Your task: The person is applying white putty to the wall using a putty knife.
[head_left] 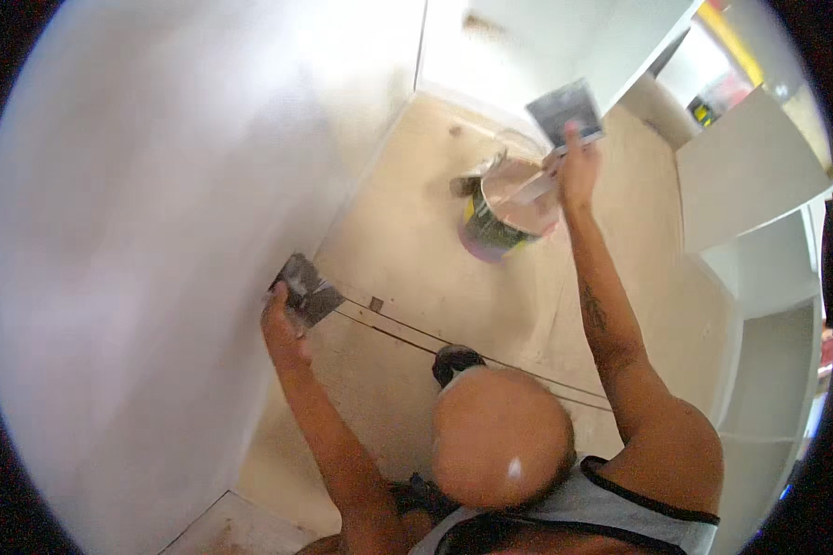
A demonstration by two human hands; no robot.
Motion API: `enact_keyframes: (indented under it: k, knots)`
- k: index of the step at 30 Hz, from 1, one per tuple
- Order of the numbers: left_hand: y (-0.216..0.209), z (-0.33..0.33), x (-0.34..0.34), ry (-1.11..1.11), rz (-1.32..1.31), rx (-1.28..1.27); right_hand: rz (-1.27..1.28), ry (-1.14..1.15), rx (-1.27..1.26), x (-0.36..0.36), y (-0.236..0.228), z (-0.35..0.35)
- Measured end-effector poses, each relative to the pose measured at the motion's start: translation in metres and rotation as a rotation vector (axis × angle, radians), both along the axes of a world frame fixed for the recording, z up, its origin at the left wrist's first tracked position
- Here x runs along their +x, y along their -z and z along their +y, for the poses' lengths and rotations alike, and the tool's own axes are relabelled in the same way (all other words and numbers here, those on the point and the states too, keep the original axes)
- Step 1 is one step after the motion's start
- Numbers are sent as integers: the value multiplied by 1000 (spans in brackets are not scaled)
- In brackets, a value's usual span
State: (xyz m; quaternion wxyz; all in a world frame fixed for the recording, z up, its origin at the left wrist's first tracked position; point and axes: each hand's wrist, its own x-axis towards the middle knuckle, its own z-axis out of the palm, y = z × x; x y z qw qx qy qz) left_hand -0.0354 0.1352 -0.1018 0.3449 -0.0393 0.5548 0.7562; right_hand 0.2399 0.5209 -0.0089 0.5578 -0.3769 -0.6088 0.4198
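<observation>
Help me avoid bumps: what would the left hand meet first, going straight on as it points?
Probably the white wall, toward which the left hand points; the flat scraper it holds may touch first. Depth is unclear; they may already touch.

A dark square blade [315,298], smeared pale, sits in the left hand [284,326], near the white wall [176,240]; a grey square blade [563,109], blurred, is in the right hand [578,172], near an open bucket [492,231] of pinkish paste [507,182].

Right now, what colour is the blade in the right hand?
The blade is mostly dark grey, best seen in the head view.
</observation>
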Motion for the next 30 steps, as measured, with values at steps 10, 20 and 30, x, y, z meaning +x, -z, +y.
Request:
enact_keyframes:
  k: [10,20,30]
  knots:
    - [32,60,72,209,-121,-70,-222,-48,-449,16,-32,-20]
    - [22,120,162,481,-278,-71,-265,71,-352,22,-11,-22]
    - [28,126,132,484,-289,47,-79,137,-315,19,5,7]
